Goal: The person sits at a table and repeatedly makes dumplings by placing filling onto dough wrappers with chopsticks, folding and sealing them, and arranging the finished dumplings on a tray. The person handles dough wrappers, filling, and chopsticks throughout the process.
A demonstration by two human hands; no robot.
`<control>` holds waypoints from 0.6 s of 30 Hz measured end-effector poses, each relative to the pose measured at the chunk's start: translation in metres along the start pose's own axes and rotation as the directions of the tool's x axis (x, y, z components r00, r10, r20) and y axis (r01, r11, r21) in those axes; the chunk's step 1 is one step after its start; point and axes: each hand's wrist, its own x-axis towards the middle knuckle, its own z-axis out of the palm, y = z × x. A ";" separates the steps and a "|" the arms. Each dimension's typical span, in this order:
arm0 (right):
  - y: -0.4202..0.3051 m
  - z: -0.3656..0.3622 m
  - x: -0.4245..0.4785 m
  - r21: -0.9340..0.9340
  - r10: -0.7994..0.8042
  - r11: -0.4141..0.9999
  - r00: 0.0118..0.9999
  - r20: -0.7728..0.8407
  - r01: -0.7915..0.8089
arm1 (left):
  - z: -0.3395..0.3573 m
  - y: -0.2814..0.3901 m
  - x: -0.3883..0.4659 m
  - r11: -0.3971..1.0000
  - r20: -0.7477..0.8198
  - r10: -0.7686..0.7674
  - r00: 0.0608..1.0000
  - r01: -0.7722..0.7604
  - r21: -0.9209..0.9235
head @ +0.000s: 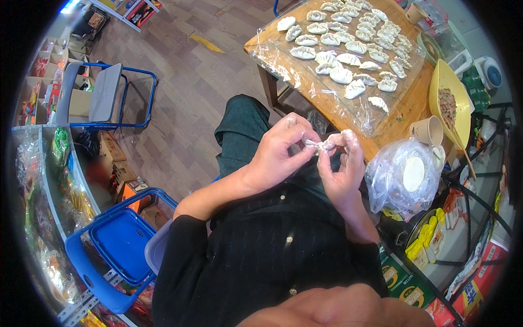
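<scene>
Between my floury fingertips, above my lap, is a small pale dumpling [314, 144], mostly hidden by the fingers. My left hand [286, 141] pinches its left side. From the right, my right hand [342, 159] grips the other side with thumb and forefinger. Pleated raw dumplings [341, 75] lie in loose rows on clear plastic film [327, 96] over the wooden table [412, 98]. A round white dough wrapper [414, 174] rests on a clear plastic bag [382, 175] right of my right hand. Minced filling [447, 106] sits in a yellow bowl [461, 98] with chopsticks [465, 152] leaning out.
Paper cups stand at the table's right, one near the bowl [427, 130] and one farther back [416, 13]. A blue folding chair [118, 245] is at my left, a grey one [105, 92] beyond it. Shelves of packaged goods [45, 196] line the left. A black metal rack [486, 196] stands right.
</scene>
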 end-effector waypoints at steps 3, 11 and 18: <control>0.000 0.002 0.004 0.001 -0.031 0.999 0.998 -0.045 0.032 | -0.001 0.003 0.000 0.995 0.004 0.037 0.999 -0.037 0.089; 0.007 -0.002 -0.001 -0.040 -0.086 0.996 0.995 -0.041 0.084 | 0.000 0.004 -0.005 0.918 0.069 -0.186 0.980 0.198 -0.344; 0.004 -0.005 -0.006 -0.028 -0.079 0.996 0.997 -0.008 0.079 | 0.001 -0.007 -0.005 0.956 0.057 -0.161 0.985 0.170 -0.238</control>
